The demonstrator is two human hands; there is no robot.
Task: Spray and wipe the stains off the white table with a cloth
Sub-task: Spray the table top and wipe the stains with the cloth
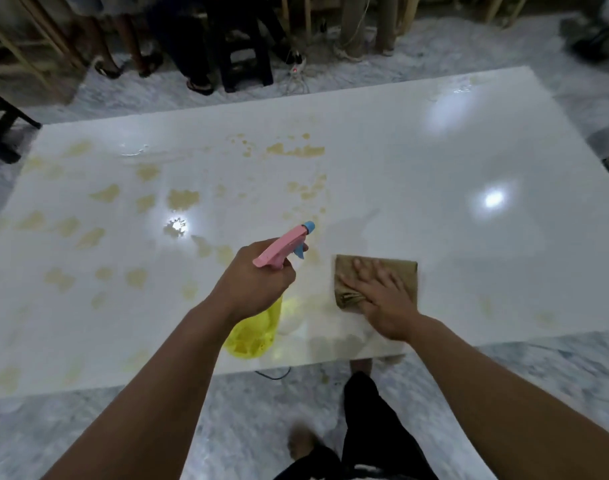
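Head view showed the left hand [258, 282] curled round the neck of the yellow spray bottle [258, 327], held above the near edge of the white table [434, 174]. The right hand [382, 292] pressed flat, fingers spread, on the brown cloth [405, 271]. Tan stains [181, 199] covered the table's left half. The cloth looked soft and limp, best pressed from above; the bottle light, best gripped at the neck.
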